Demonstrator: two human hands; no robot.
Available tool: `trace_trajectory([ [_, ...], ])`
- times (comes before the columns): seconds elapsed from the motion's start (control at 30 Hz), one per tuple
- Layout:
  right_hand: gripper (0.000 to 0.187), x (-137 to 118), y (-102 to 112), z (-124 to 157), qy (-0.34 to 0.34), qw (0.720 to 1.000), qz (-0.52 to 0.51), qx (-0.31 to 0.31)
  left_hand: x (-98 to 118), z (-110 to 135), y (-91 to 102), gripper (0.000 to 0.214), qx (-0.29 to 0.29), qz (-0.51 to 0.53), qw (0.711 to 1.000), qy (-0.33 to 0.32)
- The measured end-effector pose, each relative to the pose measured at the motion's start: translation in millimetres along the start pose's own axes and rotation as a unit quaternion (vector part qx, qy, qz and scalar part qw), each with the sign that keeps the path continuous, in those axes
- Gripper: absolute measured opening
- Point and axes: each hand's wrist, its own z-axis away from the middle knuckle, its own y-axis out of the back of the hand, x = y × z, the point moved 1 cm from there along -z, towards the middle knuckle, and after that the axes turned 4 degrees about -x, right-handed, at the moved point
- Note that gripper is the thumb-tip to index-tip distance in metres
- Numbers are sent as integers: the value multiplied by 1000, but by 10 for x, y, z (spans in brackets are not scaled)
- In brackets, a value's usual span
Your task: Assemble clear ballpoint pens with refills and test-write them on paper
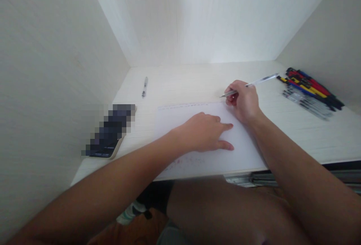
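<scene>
My right hand [241,100] is closed around a slim clear pen [262,80], whose tip points left, just beyond the paper's far edge. Under my hands lies a white sheet of paper [245,151] with a row of small marks along its far edge and faint reddish marks near the front edge. My left hand [204,132] rests flat on this sheet, palm down, thumb and index finger spread to the right. Nothing shows in its fingers.
A clear pen [144,87] lies at the back left. Left of the paper is a phone [113,132], partly blurred out. Several coloured pens [313,83] and clear pens [306,104] are piled at the right. Pale panels [197,19] enclose the white desk [180,79].
</scene>
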Motion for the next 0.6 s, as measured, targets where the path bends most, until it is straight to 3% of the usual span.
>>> trace_trajectory([
  [0.1, 21, -75, 20, -28, 30, 997, -72, 22, -15, -5, -22, 70, 5, 1, 1000, -5],
  [0.23, 26, -230, 52, -6, 28, 997, -67, 20, -41, -16, -51, 69, 17, 4, 1000, -18],
  [0.33, 45, -358, 105, 30, 24, 998, -60, 9, -51, -20, -57, 69, 23, 7, 999, -22],
  [0.43, 69, -478, 181, 80, 9, 996, -73, -44, -49, -20, -47, 69, 18, 11, 1000, -17],
  [0.6, 69, -599, 324, 206, -41, 968, -245, -24, -43, -25, -30, 72, 5, 20, 1000, -11],
])
